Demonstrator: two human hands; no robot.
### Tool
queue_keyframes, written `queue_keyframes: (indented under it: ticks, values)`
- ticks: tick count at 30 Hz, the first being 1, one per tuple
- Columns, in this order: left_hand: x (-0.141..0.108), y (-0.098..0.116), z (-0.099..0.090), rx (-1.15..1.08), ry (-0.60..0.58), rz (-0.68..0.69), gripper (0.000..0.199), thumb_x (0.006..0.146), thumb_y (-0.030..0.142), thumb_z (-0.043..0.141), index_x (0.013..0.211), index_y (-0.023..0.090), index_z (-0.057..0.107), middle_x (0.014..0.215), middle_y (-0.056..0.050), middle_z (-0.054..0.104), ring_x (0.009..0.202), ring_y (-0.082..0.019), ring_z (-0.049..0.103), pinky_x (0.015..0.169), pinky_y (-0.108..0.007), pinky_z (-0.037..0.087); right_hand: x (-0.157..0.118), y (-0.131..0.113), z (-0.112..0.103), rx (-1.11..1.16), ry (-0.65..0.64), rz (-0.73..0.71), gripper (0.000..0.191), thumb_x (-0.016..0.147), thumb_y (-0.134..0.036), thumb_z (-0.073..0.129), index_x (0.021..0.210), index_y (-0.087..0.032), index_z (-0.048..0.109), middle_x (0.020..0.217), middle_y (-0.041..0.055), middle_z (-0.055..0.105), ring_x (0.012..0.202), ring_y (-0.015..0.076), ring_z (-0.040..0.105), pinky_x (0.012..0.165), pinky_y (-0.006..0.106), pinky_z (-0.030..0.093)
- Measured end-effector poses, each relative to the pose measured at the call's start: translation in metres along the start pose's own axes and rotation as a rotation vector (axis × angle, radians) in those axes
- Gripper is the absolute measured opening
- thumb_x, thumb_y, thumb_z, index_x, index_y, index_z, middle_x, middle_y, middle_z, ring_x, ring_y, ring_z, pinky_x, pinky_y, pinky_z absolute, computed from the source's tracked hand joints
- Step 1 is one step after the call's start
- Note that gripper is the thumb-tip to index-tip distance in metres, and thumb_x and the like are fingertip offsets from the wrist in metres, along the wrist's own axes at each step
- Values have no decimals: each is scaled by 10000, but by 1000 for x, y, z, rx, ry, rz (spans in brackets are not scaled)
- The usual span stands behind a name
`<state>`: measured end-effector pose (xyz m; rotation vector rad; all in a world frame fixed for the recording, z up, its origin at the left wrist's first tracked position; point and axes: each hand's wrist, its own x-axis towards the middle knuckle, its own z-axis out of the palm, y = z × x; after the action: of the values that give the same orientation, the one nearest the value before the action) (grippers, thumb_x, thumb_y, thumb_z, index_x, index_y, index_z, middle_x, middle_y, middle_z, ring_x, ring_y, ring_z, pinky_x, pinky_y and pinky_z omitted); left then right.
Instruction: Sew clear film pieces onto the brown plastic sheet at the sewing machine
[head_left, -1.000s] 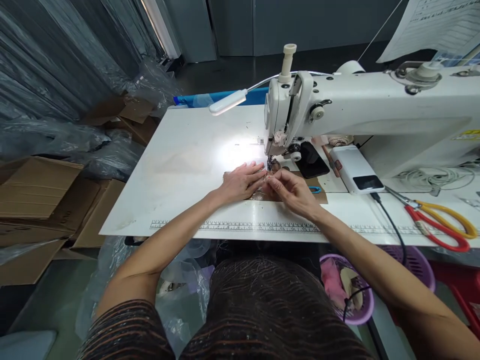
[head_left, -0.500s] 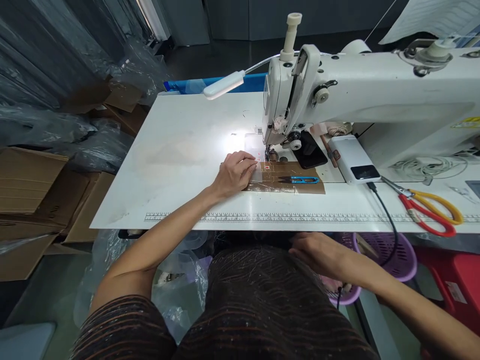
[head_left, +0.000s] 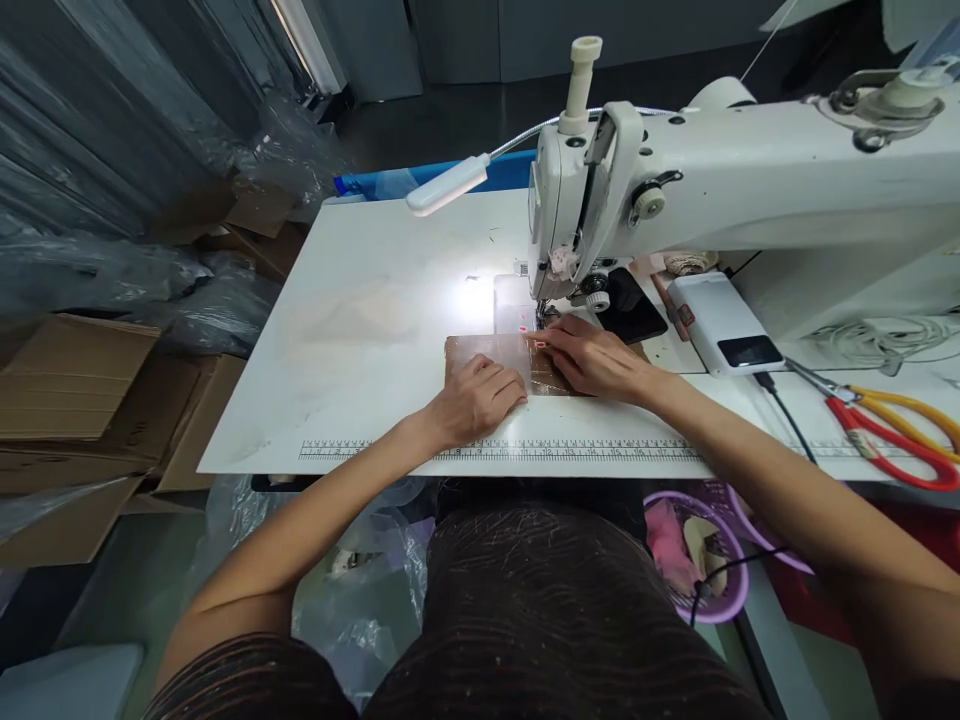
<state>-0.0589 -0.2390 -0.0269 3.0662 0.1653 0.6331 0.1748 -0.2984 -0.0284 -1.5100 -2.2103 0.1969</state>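
My left hand point(head_left: 482, 402) lies with its fingers together and slightly bent on a translucent whitish strip point(head_left: 514, 350) over a brown, shiny sheet point(head_left: 459, 350). My right hand point(head_left: 596, 358) reaches in from the right, its index finger stretched to the strip's edge beside a small red-marked piece point(head_left: 540, 345). Its thumb and other fingers are bent below; whether they grip that piece is hard to see. The presser foot point(head_left: 541, 312) of the white sewing machine point(head_left: 570, 200) stands just beyond the right fingertips. The blue thread snips are hidden from view.
Right of the needle lie a black phone point(head_left: 634, 305), a white power bank point(head_left: 724, 325) with a cable, and red-and-yellow scissors point(head_left: 892, 430). A lit lamp point(head_left: 448, 187) hangs over the white table point(head_left: 360, 320). Cardboard boxes point(head_left: 97, 390) stand left; a purple basket point(head_left: 739, 590) sits below.
My right hand has risen from below the table edge onto the work. My left hand has moved down towards me. The brown sheet now shows further left, and the snips are no longer visible.
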Motion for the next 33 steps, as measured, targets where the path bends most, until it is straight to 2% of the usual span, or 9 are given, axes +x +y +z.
queue_keyframes:
  ticks: [3, 6, 10, 12, 14, 17, 21, 29, 33]
  values:
    - [-7, 8, 0, 11, 41, 12, 189, 1023, 192, 472, 910, 183, 623, 943, -41, 737, 765, -167, 611, 751, -361, 444, 6, 4, 7, -66, -55, -37, 374, 994, -272, 434, 1290, -227, 659, 1112, 140, 603, 945, 253, 584, 752, 362, 509]
    - [-12, 21, -1, -10, 82, 43, 164, 1010, 178, 507, 885, 173, 613, 916, -39, 736, 754, -157, 616, 762, -351, 445, 5, 6, 10, -77, -47, -25, 367, 997, -246, 432, 1277, -227, 668, 1138, 146, 586, 991, 260, 575, 787, 376, 515]
    - [-16, 42, -12, -231, 1, 130, 265, 1028, 297, 511, 803, 186, 598, 794, -14, 695, 701, -144, 599, 780, -347, 463, 3, 8, 13, -34, -18, -26, 356, 987, -217, 429, 1241, -205, 679, 1136, 154, 589, 1034, 280, 560, 845, 420, 519]
    - [-17, 44, -20, -301, -17, 176, 331, 1024, 390, 516, 776, 187, 598, 794, -18, 696, 703, -145, 607, 803, -355, 481, 2, 9, 15, 11, 21, -18, 358, 981, -219, 429, 1228, -195, 687, 1137, 154, 599, 1048, 284, 563, 870, 435, 519]
    - [-17, 36, -25, -269, 30, 130, 300, 1015, 381, 537, 816, 173, 623, 859, -42, 722, 756, -155, 638, 815, -358, 497, 2, 11, 15, 82, 71, -1, 360, 985, -236, 426, 1220, -193, 695, 1124, 143, 618, 1061, 276, 577, 900, 434, 518]
    - [-16, 14, -25, -129, 89, 7, 149, 994, 252, 568, 947, 145, 660, 970, -79, 745, 832, -177, 667, 763, -346, 504, 1, 13, 12, 198, 116, 12, 358, 981, -233, 433, 1207, -209, 710, 1088, 113, 652, 1026, 246, 614, 934, 415, 513]
    - [-15, -8, -14, -110, 20, -37, 168, 996, 238, 547, 1065, 160, 680, 1068, -95, 739, 898, -201, 681, 759, -370, 524, 0, 15, 9, 213, 85, 16, 367, 962, -222, 458, 1217, -224, 721, 1089, 104, 659, 995, 236, 624, 908, 404, 518]
    - [-15, -11, 0, -146, -20, 9, 201, 999, 272, 554, 1138, 205, 683, 1181, -93, 729, 967, -203, 677, 801, -379, 543, -2, 21, 14, 156, 46, -44, 372, 927, -193, 485, 1192, -228, 744, 1144, 119, 625, 1064, 252, 604, 957, 441, 520]
    - [-17, -13, 1, -136, 25, 38, 189, 984, 262, 589, 1144, 224, 681, 1194, -58, 739, 947, -188, 669, 801, -356, 526, -1, 22, 15, 162, 60, -61, 383, 918, -179, 475, 1186, -201, 748, 1139, 131, 629, 1050, 255, 608, 941, 437, 531]
